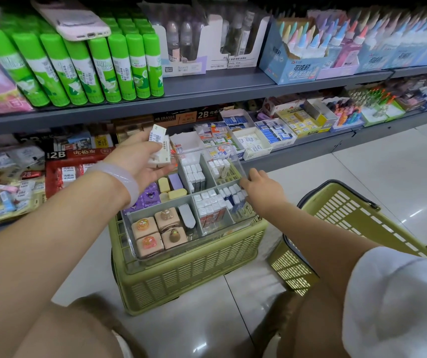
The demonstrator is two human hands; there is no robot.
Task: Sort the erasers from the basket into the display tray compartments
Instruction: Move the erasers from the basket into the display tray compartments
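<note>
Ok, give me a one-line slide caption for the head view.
Left hand holds white erasers above the display tray on a green basket; right hand reaches into a compartment.

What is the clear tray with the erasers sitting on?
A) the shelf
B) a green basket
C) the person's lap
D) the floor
B: the tray rests across the top of a green basket standing on the floor, in front of the shelf.
</note>
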